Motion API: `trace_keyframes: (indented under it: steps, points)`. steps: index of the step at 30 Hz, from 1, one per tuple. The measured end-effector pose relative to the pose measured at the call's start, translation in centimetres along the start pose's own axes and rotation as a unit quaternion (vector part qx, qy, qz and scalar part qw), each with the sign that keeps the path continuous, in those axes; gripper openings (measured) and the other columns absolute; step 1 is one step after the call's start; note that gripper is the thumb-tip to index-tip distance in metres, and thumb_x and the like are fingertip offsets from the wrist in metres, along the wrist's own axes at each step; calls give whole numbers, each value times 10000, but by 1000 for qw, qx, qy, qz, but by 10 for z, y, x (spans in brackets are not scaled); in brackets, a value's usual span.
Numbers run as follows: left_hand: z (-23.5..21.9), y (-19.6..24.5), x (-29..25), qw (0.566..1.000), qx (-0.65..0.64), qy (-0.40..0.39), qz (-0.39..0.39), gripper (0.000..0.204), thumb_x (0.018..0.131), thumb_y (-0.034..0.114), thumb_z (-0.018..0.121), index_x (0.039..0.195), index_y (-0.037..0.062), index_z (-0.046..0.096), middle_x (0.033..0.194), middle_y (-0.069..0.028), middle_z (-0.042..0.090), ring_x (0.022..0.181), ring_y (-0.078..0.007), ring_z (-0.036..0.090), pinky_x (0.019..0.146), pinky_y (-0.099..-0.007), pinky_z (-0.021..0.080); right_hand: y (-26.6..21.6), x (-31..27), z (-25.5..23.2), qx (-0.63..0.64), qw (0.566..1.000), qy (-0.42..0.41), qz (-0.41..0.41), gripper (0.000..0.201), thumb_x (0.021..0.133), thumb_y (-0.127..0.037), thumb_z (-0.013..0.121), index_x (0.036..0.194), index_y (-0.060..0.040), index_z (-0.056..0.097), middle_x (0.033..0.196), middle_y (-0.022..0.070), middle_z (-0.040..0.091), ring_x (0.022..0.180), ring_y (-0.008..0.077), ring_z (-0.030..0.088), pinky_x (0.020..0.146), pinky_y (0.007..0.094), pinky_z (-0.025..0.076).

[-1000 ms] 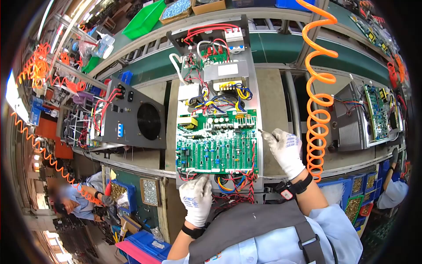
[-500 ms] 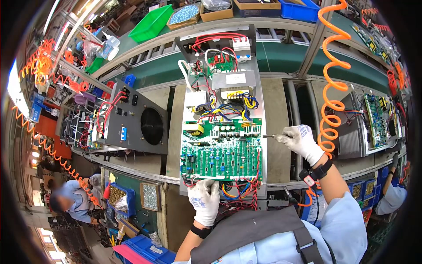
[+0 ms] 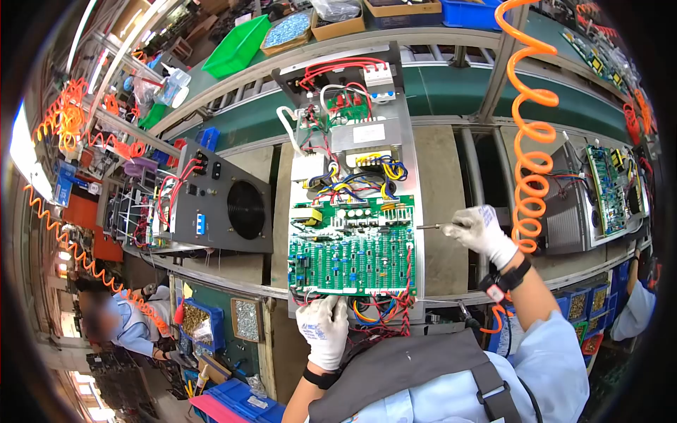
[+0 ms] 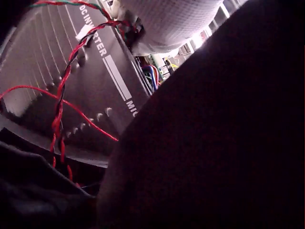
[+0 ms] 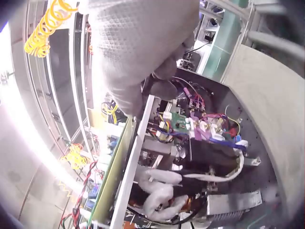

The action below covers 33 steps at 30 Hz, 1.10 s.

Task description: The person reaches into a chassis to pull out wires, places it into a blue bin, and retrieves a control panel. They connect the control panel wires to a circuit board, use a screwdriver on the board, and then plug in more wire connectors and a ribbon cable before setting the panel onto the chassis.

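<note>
A green circuit board point(image 3: 352, 261) lies on the near part of a long metal chassis point(image 3: 417, 158). My gloved left hand point(image 3: 323, 331) grips the board's near edge, by the red wires. In the left wrist view that glove point(image 4: 169, 24) is beside twisted red and black wires point(image 4: 64, 86); its fingertips are hidden. My gloved right hand point(image 3: 483, 234) pinches a thin metal tool point(image 3: 431, 226), whose tip points left at the chassis's right edge. The right wrist view shows that glove point(image 5: 143, 47) above the chassis's wiring.
A black-fronted unit point(image 3: 218, 204) stands left, another unit point(image 3: 564, 204) right. An orange coiled hose point(image 3: 532, 166) hangs beside my right hand. Blue bins point(image 3: 201, 324) hold small parts. Another person point(image 3: 130, 321) is at lower left. A green belt point(image 3: 451, 92) runs behind.
My right hand has moved right, away from the board's edge, bringing the thin tool into clearer view. My left hand has stayed at the board's near edge.
</note>
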<state>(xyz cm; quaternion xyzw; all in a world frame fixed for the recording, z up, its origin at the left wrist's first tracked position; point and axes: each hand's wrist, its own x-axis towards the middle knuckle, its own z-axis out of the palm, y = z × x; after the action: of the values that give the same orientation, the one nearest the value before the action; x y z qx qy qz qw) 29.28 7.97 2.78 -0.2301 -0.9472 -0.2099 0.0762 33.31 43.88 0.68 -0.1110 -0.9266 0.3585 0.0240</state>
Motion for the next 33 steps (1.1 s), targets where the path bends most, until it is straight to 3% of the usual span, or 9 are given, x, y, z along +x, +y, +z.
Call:
trace_keyframes:
  steps: [6,10,17,21,25,29,31,32,33]
  points:
    - [-3,1,1,999,17,-44,-23,98,817,200,722,846,110,692,685,-20,630,678,-215,610,727,-372,416,-15,24,-5,-121,990,-39,-62,454,858,-510,660,693,-90,621,591,124,599,579,342,618,506,428,448]
    - [-15,8,-4,1000,-8,10,-8,114,781,177,746,817,92,678,667,-22,618,655,-224,591,687,-386,415,-27,7,15,-172,982,62,-52,458,888,-510,631,666,-111,608,570,128,600,557,345,622,516,437,467]
    - [-13,7,-4,1000,-21,8,2,153,757,180,765,825,73,681,670,-34,617,622,-227,579,668,-380,423,-53,-14,42,-109,984,112,80,513,937,-539,556,676,-98,583,622,147,623,604,351,639,544,441,476]
    - [-19,15,0,998,-47,-38,-6,132,769,166,745,823,63,682,654,-49,600,608,-235,568,651,-377,421,-53,-16,42,-72,988,107,82,532,944,-561,534,689,-95,569,626,151,605,616,368,620,549,449,457]
    - [-12,10,-2,999,-27,11,24,119,775,162,740,825,69,683,640,-48,586,588,-233,563,601,-380,428,-49,-14,32,-47,992,77,88,520,928,-556,566,706,-85,586,633,143,601,619,366,609,558,438,450]
    - [-26,5,1,997,-57,-51,-26,117,792,155,735,870,72,709,715,-61,663,637,-243,613,676,-377,471,-44,-20,23,-39,993,74,85,442,919,-484,613,758,-73,628,647,148,609,621,350,621,579,439,460]
    - [-49,0,17,996,-26,14,82,78,812,106,695,871,56,709,729,-77,683,670,-261,652,674,-381,491,-42,-24,18,-42,993,69,85,406,912,-449,634,775,-68,640,655,148,612,629,345,626,579,436,462]
    - [-65,2,34,995,-65,-59,41,73,811,87,687,875,58,703,731,-75,671,672,-274,637,682,-383,486,-42,-25,17,-44,993,69,84,401,911,-445,637,774,-69,640,656,146,613,631,346,625,577,436,461]
    - [-77,2,58,991,-19,-20,133,82,804,63,674,882,57,696,730,-73,659,685,-282,629,684,-380,481,-41,-25,17,-44,993,70,84,396,911,-441,640,772,-70,640,657,145,614,633,347,624,576,437,461]
